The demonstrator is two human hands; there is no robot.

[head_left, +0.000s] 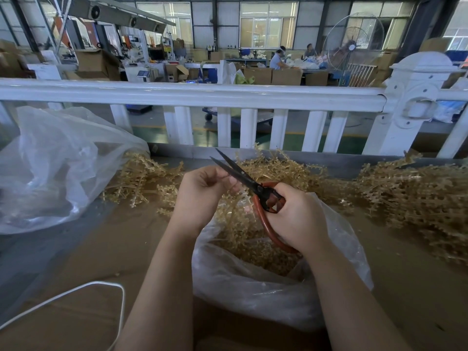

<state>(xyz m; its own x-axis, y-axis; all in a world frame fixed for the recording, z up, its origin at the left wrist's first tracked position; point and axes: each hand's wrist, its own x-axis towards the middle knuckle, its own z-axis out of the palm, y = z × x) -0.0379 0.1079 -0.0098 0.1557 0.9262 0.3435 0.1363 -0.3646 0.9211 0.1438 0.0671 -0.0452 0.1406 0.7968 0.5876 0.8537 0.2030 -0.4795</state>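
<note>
Probably a factory hall: cartons (286, 76), industrial fan (352, 46).

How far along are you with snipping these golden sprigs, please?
Done: cut pieces already lie in the clear bag under the hands. In hand: the left hand pinches a sprig at the open scissors gripped by the right hand. Left: the uncut back heap and larger right heap.

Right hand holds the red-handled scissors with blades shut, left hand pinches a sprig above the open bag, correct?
Not quite: the head view shows the blades open, tips apart. Otherwise yes: the right hand holds the red-handled scissors and the left hand pinches a sprig above the open bag.
</note>
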